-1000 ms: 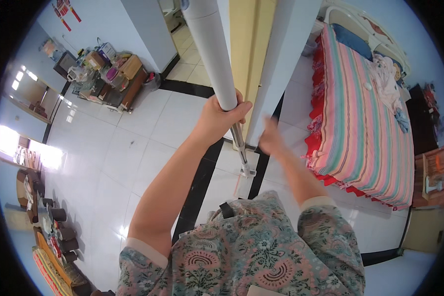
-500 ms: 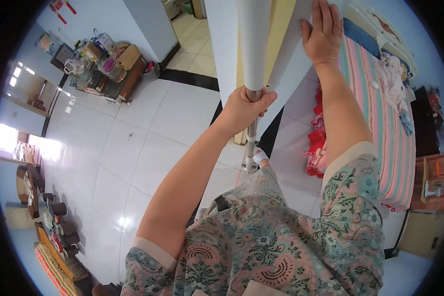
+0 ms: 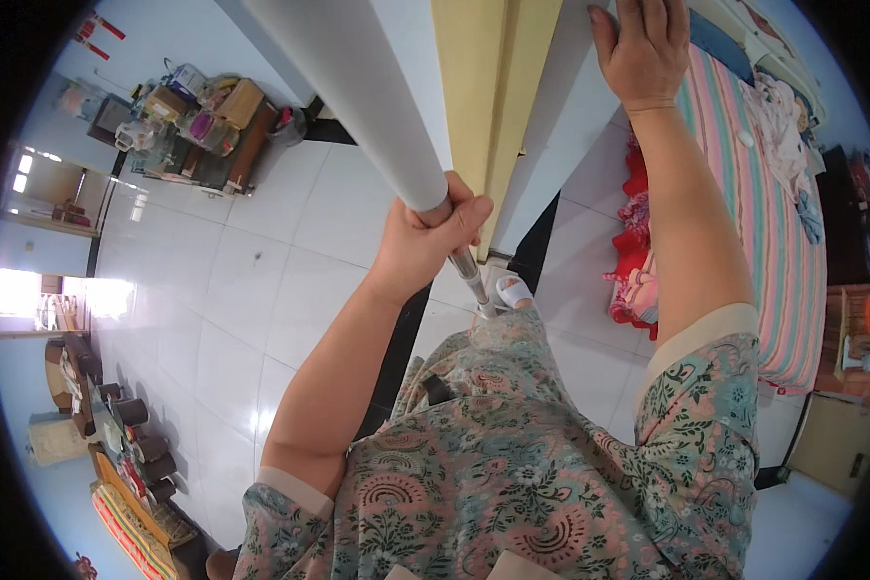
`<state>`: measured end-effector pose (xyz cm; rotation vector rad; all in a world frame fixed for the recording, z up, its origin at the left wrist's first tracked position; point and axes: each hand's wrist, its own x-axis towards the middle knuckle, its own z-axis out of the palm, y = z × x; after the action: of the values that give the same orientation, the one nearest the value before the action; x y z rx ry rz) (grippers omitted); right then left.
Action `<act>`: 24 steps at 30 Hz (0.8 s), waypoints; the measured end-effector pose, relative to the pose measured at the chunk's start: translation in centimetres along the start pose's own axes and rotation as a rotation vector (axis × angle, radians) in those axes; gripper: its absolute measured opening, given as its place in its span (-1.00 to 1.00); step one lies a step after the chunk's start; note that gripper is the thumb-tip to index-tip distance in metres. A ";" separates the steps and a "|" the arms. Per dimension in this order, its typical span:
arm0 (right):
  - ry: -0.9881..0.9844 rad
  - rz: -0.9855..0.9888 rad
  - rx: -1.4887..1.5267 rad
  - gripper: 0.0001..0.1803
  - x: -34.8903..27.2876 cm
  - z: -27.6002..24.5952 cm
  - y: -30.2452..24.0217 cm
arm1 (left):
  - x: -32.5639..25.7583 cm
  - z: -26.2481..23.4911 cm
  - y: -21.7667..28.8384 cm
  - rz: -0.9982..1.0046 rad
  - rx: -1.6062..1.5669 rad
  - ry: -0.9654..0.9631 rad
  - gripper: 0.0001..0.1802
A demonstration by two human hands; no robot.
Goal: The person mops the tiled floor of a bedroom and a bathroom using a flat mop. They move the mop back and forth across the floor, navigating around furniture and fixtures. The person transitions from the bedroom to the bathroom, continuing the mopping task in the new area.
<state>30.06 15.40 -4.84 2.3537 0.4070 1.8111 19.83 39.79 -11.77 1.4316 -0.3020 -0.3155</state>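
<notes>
My left hand (image 3: 418,242) is wrapped around a long pole, closed just below its thick pale-grey upper sleeve (image 3: 358,106). Below the fist runs a shiny metal tube (image 3: 468,269), its lower end down by my foot in a white slipper (image 3: 514,292). The pole leans, its upper end toward the upper left; that end is out of view. My right hand (image 3: 645,58) is stretched out, palm away and fingers extended, beside the pale wall (image 3: 561,126). Whether the palm presses on the wall I cannot tell. Nothing shows in that hand.
A yellow door frame (image 3: 493,87) stands right ahead. To the right is a bed with a striped cover (image 3: 778,261) and red frilled cloth (image 3: 633,232) at its side. A loaded low cabinet (image 3: 213,155) stands far left; stools (image 3: 145,449) and a wooden bench (image 3: 130,503) lower left.
The upper part of the pole has swung to the left, and my left hand has moved left and slightly nearer with it. My right hand has shifted a little right and up.
</notes>
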 end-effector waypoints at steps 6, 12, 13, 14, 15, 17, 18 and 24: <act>-0.019 0.002 -0.020 -0.41 0.0 0.1 -0.2 | 1.6 -2.3 -0.6 0.118 -0.236 -0.067 -0.82; -0.018 -0.008 -0.021 -0.39 0.2 0.1 -0.2 | 1.8 -2.4 -0.7 0.082 -0.200 -0.027 -0.82; -0.020 -0.010 -0.029 -0.40 0.1 0.2 0.0 | 1.7 -2.3 -0.6 0.081 -0.174 -0.009 -0.82; 0.009 -0.009 -0.010 -0.40 -0.1 0.3 0.2 | 1.4 -2.0 -0.5 0.078 -0.145 0.015 -0.81; 0.039 -0.009 0.010 -0.40 -0.2 0.4 0.3 | 1.1 -1.8 -0.5 0.076 -0.115 0.038 -0.79; 0.066 -0.004 0.023 -0.41 -0.5 0.5 0.5 | 0.8 -2.1 -0.6 0.056 -0.127 0.068 -0.79; 0.063 0.001 0.017 -0.41 -0.6 0.6 0.4 | 0.7 -2.5 -0.6 0.046 -0.132 0.083 -0.78; 0.009 0.016 -0.002 -0.42 -0.3 0.1 0.0 | -1.0 -5.0 -1.4 0.066 -0.302 0.053 -0.85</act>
<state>30.12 15.27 -5.15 2.3553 0.3878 1.8291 20.79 44.63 -13.73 1.1290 -0.2465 -0.2570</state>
